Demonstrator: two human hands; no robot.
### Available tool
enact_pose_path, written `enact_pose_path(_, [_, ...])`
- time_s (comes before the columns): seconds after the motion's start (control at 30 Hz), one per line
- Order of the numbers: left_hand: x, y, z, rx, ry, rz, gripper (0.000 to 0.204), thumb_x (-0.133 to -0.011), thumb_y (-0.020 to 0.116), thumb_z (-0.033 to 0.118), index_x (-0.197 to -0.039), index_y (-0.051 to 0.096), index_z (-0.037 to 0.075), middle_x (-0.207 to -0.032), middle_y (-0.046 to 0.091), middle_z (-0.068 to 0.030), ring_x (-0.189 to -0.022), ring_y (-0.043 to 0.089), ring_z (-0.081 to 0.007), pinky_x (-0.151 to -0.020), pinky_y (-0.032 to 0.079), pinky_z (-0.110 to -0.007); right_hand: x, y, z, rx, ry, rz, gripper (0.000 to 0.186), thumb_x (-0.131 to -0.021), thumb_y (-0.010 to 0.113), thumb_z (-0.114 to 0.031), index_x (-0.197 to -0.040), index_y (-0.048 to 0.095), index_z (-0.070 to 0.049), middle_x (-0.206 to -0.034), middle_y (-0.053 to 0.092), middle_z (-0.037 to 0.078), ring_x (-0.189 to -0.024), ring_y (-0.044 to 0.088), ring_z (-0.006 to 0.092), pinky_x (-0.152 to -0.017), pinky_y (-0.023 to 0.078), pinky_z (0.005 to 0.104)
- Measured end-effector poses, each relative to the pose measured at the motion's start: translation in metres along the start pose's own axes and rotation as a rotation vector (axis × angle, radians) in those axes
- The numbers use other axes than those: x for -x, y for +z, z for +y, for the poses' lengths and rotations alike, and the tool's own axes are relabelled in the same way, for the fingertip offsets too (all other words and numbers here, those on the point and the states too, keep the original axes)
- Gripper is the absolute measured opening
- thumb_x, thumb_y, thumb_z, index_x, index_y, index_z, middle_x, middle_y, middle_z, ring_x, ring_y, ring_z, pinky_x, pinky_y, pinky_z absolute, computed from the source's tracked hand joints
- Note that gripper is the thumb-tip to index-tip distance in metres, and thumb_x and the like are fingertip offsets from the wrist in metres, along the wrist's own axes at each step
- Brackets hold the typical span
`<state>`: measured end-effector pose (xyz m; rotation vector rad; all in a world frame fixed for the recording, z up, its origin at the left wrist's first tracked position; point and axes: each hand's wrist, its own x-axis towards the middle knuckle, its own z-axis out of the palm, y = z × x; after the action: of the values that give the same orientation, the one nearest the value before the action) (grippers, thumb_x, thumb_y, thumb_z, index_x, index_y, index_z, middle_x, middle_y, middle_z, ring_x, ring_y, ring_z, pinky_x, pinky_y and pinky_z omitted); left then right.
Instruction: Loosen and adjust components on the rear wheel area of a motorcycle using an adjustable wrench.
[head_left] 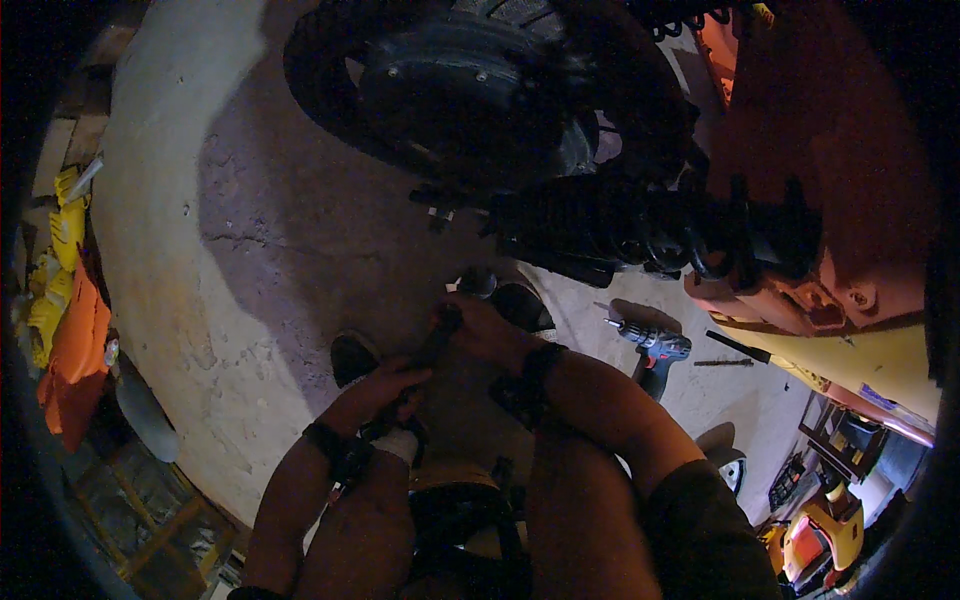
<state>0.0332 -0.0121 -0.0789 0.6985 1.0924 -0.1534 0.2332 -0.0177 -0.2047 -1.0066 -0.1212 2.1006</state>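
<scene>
Low between my knees, in deep shadow, my right hand is closed around a dark elongated thing whose kind I cannot make out. It slants down toward my left hand, whose fingers are curled; darkness hides what they grip, if anything. Just beyond the right hand is a small round, pale-rimmed thing. Farther off stands a large black wheel with a knobbly tyre, and a black coil-spring shock absorber reaches from near it to the orange bodywork on the right.
A cordless drill lies on the concrete floor to the right, beside a thin dark rod. Orange bodywork overhangs the right side. Orange panels and yellow pieces lie at the left. My shoe is near the left hand.
</scene>
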Motion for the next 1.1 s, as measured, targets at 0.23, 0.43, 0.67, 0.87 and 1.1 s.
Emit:
enact_pose_path(0.23, [-0.005,-0.002,-0.001,-0.742,0.268,0.122,0.036,-0.08,0.07,0.029,-0.104,0.059,0.005,-0.075,0.064,-0.0118,-0.057,0.061,-0.0242,-0.053,0.05,-0.038,0.005,-0.014,0.0,0.639,-0.246,-0.099,0.022,-0.088,0.059,-0.004,-0.11,0.057,-0.002,-0.102,0.063,0.011,-0.098,0.062,0.0201,-0.09,0.049,0.0355])
enact_pose_path(0.43, [-0.002,-0.008,0.006,-1.35,0.252,0.44,0.052,-0.076,0.065,0.034,-0.119,0.059,0.005,-0.101,0.066,-0.0237,-0.089,0.067,-0.0382,-0.078,0.053,-0.052,0.039,0.021,-0.032,1.232,-0.432,0.002,0.038,-0.088,0.063,-0.016,-0.122,0.055,-0.001,-0.117,0.061,0.016,-0.11,0.059,0.0275,-0.097,0.047,0.0402])
enact_pose_path(0.67, [0.021,-0.103,0.005,-1.394,0.449,0.499,0.034,-0.084,0.059,0.036,-0.103,0.064,0.008,-0.092,0.068,-0.0174,-0.085,0.065,-0.0401,-0.075,0.053,-0.051,0.008,-0.029,-0.002,1.082,-0.216,-0.365,0.037,-0.089,0.061,-0.017,-0.124,0.057,-0.006,-0.125,0.058,0.016,-0.111,0.059,0.0312,-0.099,0.046,0.0402])
enact_pose_path(0.87, [0.083,-0.115,0.068,-1.458,0.214,0.551,0.038,-0.082,0.062,0.044,-0.098,0.065,0.01,-0.091,0.068,-0.0148,-0.081,0.066,-0.0385,-0.073,0.053,-0.05,0.014,-0.026,-0.016,1.02,-0.134,-0.301,0.036,-0.09,0.057,-0.013,-0.125,0.055,-0.005,-0.129,0.055,0.012,-0.113,0.057,0.0275,-0.103,0.043,0.0381])
enact_pose_path(1.1, [0.154,-0.106,0.163,-1.684,0.276,0.731,0.039,-0.084,0.061,0.046,-0.09,0.064,0.008,-0.084,0.062,-0.0112,-0.078,0.066,-0.0331,-0.067,0.053,-0.046,0.026,0.001,-0.019,0.875,-0.123,-0.313,0.033,-0.091,0.056,-0.014,-0.122,0.056,-0.006,-0.13,0.054,0.012,-0.116,0.055,0.028,-0.102,0.044,0.0394])
